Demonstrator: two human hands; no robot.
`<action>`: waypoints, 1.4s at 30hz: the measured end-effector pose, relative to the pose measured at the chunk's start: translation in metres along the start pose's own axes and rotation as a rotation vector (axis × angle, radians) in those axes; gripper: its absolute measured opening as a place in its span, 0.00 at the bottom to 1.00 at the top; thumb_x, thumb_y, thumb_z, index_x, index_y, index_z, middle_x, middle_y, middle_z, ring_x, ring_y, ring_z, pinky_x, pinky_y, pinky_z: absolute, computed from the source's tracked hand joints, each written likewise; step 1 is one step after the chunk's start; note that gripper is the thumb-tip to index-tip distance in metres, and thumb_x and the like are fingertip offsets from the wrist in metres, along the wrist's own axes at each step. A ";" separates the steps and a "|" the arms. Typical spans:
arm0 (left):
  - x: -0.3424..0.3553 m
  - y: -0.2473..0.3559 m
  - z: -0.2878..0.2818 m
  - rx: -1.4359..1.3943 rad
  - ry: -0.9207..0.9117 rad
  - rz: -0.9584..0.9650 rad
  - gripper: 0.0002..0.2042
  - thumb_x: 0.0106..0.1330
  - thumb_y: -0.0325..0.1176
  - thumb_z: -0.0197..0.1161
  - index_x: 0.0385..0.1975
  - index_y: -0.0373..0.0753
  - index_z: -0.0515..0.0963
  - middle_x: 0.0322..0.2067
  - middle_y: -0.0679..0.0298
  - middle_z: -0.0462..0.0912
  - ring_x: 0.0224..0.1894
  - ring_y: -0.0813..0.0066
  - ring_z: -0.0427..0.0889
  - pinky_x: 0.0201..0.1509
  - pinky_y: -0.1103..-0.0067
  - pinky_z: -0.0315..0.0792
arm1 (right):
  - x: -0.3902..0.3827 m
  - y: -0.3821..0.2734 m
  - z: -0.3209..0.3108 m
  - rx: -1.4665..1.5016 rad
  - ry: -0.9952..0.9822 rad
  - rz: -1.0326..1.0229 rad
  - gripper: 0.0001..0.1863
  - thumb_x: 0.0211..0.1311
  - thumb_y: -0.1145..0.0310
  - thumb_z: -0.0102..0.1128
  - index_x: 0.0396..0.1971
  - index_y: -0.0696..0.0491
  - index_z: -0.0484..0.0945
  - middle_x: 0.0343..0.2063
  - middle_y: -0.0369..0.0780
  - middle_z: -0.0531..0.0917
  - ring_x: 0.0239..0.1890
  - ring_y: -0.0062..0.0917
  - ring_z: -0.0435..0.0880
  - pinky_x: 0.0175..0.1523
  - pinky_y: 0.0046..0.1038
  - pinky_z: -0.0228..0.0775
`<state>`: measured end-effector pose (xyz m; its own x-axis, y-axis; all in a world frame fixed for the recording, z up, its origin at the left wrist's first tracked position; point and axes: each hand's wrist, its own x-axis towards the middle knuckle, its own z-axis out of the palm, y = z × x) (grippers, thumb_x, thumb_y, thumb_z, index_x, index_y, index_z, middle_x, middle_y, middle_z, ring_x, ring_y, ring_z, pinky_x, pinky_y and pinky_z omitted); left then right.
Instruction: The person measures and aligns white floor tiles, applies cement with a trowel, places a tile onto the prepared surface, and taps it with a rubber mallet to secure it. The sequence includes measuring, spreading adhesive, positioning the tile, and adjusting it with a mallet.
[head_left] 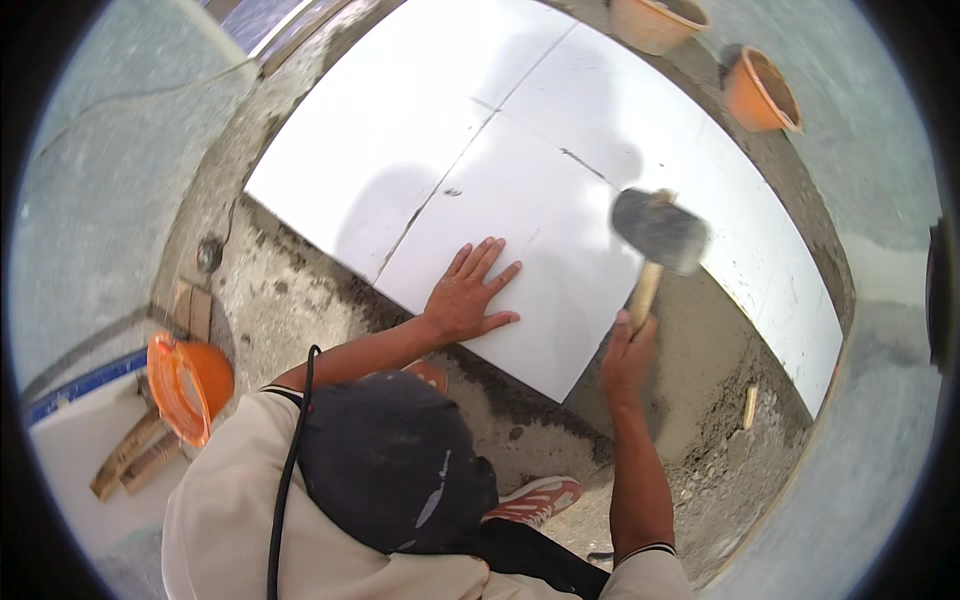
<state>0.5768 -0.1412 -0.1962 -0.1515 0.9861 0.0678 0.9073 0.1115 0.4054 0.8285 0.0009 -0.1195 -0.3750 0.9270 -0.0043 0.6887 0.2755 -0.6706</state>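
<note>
My left hand (466, 296) lies flat with fingers spread on a large white floor tile (562, 318), close to its near edge. In my right hand (629, 362) is the wooden handle of a rubber mallet, its dark head (659, 231) over the tile's right side. The mallet is slightly blurred, and whether it touches the tile I cannot tell. Dark joint lines part this tile from the neighbouring white tiles (360, 130) to the left and beyond. Grey wet mortar (693, 335) fills the strip right of the tile.
Orange buckets stand at the far right (762, 92), the far edge (657, 22) and the left (196, 385). Wood pieces (140, 455) lie beside the left bucket. A small wooden piece (750, 408) stands in the mortar at right. Pale walls (880, 420) bound the floor.
</note>
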 end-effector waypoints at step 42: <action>-0.117 0.023 0.003 -0.081 -0.052 0.083 0.38 0.75 0.62 0.50 0.77 0.45 0.57 0.79 0.53 0.50 0.82 0.57 0.46 0.83 0.60 0.45 | -0.044 -0.048 0.058 0.075 -0.337 -0.087 0.18 0.78 0.60 0.52 0.44 0.63 0.69 0.28 0.57 0.84 0.31 0.58 0.83 0.36 0.49 0.72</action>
<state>0.6169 -0.2533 -0.1976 -0.0552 0.9968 0.0577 0.8810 0.0214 0.4726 0.7756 -0.0684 -0.1303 -0.6223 0.7615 -0.1811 0.6028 0.3187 -0.7315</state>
